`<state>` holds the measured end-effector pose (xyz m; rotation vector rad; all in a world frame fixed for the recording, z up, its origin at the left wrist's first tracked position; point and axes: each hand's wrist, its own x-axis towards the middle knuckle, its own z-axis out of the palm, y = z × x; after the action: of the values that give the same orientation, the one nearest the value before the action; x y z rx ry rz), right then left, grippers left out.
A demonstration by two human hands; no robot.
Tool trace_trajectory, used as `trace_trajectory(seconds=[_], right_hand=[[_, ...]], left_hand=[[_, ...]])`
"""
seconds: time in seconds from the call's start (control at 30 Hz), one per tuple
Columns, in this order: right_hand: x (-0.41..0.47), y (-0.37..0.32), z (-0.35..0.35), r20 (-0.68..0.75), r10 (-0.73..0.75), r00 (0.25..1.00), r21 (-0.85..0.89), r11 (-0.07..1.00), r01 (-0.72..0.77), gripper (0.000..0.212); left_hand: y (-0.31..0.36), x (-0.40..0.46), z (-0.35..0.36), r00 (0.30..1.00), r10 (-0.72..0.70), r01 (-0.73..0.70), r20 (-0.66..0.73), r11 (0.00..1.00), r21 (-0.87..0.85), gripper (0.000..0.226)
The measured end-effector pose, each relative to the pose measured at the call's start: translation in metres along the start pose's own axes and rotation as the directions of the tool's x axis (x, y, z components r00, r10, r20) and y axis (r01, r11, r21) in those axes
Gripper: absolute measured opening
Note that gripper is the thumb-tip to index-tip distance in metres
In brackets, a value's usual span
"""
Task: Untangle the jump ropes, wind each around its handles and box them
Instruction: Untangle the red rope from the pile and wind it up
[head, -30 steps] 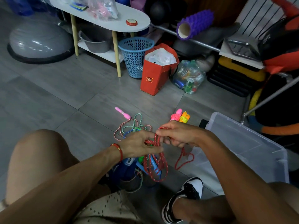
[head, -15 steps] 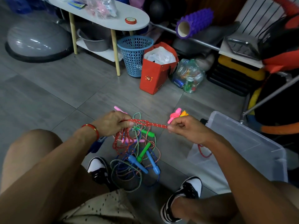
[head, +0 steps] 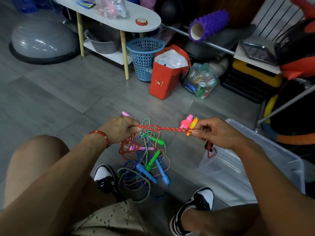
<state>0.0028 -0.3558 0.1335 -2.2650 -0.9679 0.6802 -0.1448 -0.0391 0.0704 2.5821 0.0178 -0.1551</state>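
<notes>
On the grey tiled floor (head: 51, 99), far left, a grey half-ball trainer (head: 42, 41) sits beside a white oval surface (head: 136, 23) carrying a small red tin (head: 141, 21). Nearer the viewer, the left hand (head: 121, 129), a red bracelet (head: 100, 135) at its wrist, has its fingers curled tight round a red rope (head: 162, 128), whose slack falls in loops below the fist. Doubled strands of that rope run taut across to the right hand (head: 214, 132), which pinches them between thumb and fingers; a short red loop hangs under its palm. Below the stretched strands lies the tangle (head: 144, 160) of ropes on the floor, with green, blue and pink handles mixed through it, between two black-and-white shoes. Behind the right hand rest two wound bundles (head: 189, 124), pink and orange. Rightmost, touching the floor, stands a clear plastic box (head: 272, 167).
</notes>
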Motion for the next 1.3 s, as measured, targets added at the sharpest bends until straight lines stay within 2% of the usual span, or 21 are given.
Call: trace_trajectory(seconds=[0.1,0.23,0.37,0.47,0.53,0.6,0.63,0.7,0.8,0.97,1.1,1.2,1.3], right_hand=[[0.001,0.006,-0.002,-0.067,0.028,0.997,-0.066,0.997,-0.032,0.010],[-0.001,0.011,0.004,-0.142,0.036,0.989,-0.024,0.999,-0.040,0.003],[-0.004,0.006,0.025,-0.138,-0.006,0.990,0.014,1.000,0.008,0.018],[-0.002,-0.006,0.043,-0.126,0.008,0.992,0.141,0.990,0.010,0.032],[0.000,-0.012,0.052,-0.077,0.030,0.997,0.183,0.983,-0.015,0.027],[0.002,-0.023,0.059,-0.017,0.036,0.999,0.205,0.978,-0.032,0.008],[0.004,-0.027,0.064,-0.022,0.027,0.999,0.208,0.978,-0.022,0.020],[0.009,-0.036,0.072,-0.084,0.006,0.996,0.183,0.983,0.010,0.032],[0.010,-0.040,0.076,-0.148,-0.056,0.987,0.123,0.990,0.074,0.027],[0.004,-0.039,0.074,-0.139,-0.078,0.987,0.139,0.985,0.097,0.033],[0.000,-0.037,0.067,-0.115,-0.096,0.989,0.100,0.989,0.107,0.029],[-0.002,-0.037,0.065,-0.074,-0.100,0.992,0.058,0.993,0.105,0.024],[-0.005,-0.043,0.069,-0.110,-0.049,0.993,0.094,0.994,0.059,0.014]], left_hand=[[0.005,0.000,-0.004,1.000,0.008,-0.008,0.008,0.999,-0.040,0.029],[0.013,-0.006,-0.004,0.996,0.055,-0.041,0.069,0.983,-0.179,0.033],[0.030,-0.010,0.002,0.998,0.033,-0.012,0.056,0.943,-0.333,0.041],[0.042,-0.013,0.004,0.998,0.060,-0.046,0.026,0.929,-0.366,0.035],[0.048,-0.014,0.005,0.996,0.090,-0.076,0.018,0.916,-0.394,0.032],[0.052,-0.016,0.005,0.993,0.113,-0.096,0.017,0.905,-0.415,0.030],[0.054,-0.016,0.005,0.991,0.130,-0.112,0.015,0.902,-0.417,0.030],[0.057,-0.016,0.006,0.988,0.154,-0.137,0.011,0.904,-0.406,0.033],[0.056,-0.016,0.012,0.989,0.151,-0.137,0.000,0.899,-0.416,0.043],[0.061,-0.017,0.015,0.997,0.081,-0.064,0.020,0.896,-0.439,0.049],[0.064,-0.016,0.016,1.000,0.019,-0.014,0.004,0.851,-0.525,0.057],[0.060,-0.014,0.017,1.000,0.014,-0.025,-0.023,0.809,-0.587,0.054],[0.058,-0.010,0.021,0.999,0.031,-0.042,-0.030,0.835,-0.549,0.059]])
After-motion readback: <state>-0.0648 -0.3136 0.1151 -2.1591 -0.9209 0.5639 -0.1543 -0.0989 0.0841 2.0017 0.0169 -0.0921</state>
